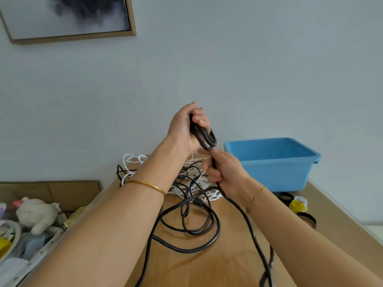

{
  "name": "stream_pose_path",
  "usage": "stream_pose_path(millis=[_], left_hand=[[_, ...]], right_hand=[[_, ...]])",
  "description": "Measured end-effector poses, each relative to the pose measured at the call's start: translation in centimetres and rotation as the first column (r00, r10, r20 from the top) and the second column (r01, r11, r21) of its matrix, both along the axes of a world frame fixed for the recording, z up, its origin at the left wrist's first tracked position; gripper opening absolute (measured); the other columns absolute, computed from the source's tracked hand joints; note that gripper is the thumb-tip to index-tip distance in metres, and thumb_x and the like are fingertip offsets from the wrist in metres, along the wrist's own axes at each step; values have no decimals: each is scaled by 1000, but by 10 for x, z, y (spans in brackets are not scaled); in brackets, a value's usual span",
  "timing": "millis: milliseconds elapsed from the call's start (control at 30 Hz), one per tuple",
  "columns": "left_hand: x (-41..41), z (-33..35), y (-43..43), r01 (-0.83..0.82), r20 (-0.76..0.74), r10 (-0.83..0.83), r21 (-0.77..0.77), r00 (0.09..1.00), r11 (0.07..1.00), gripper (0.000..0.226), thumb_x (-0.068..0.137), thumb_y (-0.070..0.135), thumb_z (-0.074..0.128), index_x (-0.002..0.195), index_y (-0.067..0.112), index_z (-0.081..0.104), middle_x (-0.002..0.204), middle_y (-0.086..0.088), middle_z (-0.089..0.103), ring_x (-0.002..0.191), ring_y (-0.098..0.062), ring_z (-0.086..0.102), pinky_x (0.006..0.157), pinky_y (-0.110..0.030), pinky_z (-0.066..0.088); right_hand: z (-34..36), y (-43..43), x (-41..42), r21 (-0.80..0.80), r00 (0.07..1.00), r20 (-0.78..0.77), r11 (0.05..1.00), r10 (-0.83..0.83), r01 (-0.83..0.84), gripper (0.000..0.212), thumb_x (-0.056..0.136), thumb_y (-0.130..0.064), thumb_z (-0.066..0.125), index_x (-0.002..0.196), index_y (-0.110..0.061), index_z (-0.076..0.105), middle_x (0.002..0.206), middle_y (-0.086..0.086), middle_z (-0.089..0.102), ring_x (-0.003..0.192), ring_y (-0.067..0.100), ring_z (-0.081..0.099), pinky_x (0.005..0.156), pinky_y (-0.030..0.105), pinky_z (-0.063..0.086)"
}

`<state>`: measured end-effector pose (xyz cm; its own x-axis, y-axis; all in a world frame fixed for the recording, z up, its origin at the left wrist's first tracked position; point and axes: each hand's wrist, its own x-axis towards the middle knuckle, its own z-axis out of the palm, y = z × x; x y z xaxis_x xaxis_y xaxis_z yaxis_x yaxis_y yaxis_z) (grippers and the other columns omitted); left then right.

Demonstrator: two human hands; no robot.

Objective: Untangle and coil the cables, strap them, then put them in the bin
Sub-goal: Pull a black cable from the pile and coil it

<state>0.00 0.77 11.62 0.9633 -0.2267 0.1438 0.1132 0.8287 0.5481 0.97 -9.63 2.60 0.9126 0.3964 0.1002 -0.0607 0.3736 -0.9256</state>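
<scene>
The left hand (183, 129) was raised above the table (223, 264), fingers clamped around a small coil of black cable (204, 135). The right hand (224, 172), just below it, gripped the same cable's trailing run, apparently between thumb and fingers. Tangled white cables (194, 162) lay at the far edge. The blue bin (275, 170) stood at the far right corner.

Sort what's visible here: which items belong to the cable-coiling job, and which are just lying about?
Job items:
- black cable, partly coiled in the left hand, fed by the right hand
- white cables, tangled on the table
- blue bin
- tape rolls, possibly for strapping

Lying about:
- stuffed toy
- cardboard box
- framed picture
</scene>
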Motion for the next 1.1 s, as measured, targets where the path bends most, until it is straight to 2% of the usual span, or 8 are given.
stream_pose_path(millis=[133, 333, 433, 533, 667, 733, 900, 1100], left_hand=[[5, 1, 2, -246, -10, 247, 65, 969, 967, 35, 100, 12, 41, 65, 13, 37, 43, 5, 40, 30, -6, 37, 35, -14, 37], [9, -6, 5, -571, 260, 508, 389, 821, 723, 34, 98, 8, 41, 64, 12, 38, 45, 5, 41, 35, -8, 38, 41, -22, 44], [9, -15, 15, -725, 569, 451, 573, 688, 383, 43, 101, 11, 36, 59, 7, 42, 39, 5, 44, 35, -10, 49, 54, -37, 57], [5, -25, 18, -783, 741, 272, 615, 614, 90, 41, 101, 13, 36, 68, -8, 49, 40, -3, 48, 40, -16, 59, 58, -40, 59], [-1, -36, 24, -754, 780, -82, 566, 621, -334, 24, 101, 22, 38, 80, 14, 30, 54, -4, 57, 48, -12, 60, 54, -29, 46], [-3, -37, 32, -721, 735, -185, 527, 652, -450, 23, 102, 25, 37, 82, 16, 29, 57, -4, 60, 49, -6, 59, 50, -26, 41], [-4, -30, 42, -628, 600, -276, 518, 751, -582, 21, 99, 27, 40, 86, 11, 36, 69, -8, 57, 50, -16, 51, 52, -37, 44], [-19, -26, 47, -388, 298, -286, 857, 910, -340, 40, 90, 46, 56, 84, 12, 37, 63, -13, 44, 42, -20, 39, 40, -25, 36]], right_hand=[[1, 6, -17, -372, 995, 95, 927, -11, 46, 27, 101, -13, 33, 114, 2, 52, 59, 11, 54, 33, 8, 36, 37, 19, 28], [17, -2, -38, -711, 958, 158, 700, 240, -58, 7, 95, -4, 47, 92, -3, 53, 72, 13, 67, 50, 12, 60, 55, 22, 53], [24, -6, -50, -819, 934, 88, 559, 347, -131, 6, 93, -4, 48, 93, -10, 50, 72, 12, 65, 59, 21, 63, 70, 35, 58], [32, -4, -53, -856, 939, 159, 516, 305, -23, 13, 95, -10, 48, 102, -2, 56, 61, 7, 61, 49, 17, 59, 62, 30, 58], [49, -5, -52, -893, 883, 351, 393, 310, 217, 16, 88, -16, 53, 76, -6, 57, 49, -1, 55, 39, 12, 49, 48, 16, 46], [52, -7, -52, -890, 856, 406, 352, 320, 290, 19, 82, -16, 55, 64, -9, 54, 47, -2, 55, 38, 10, 48, 54, 18, 45], [53, -10, -45, -843, 796, 531, 276, 291, 462, 11, 79, -15, 58, 71, -14, 65, 55, -2, 61, 41, 4, 48, 61, 30, 51], [60, -13, -37, -759, 707, 644, 125, 292, 639, 15, 78, -34, 70, 83, -20, 71, 83, -3, 68, 75, 14, 61, 66, 30, 49]])
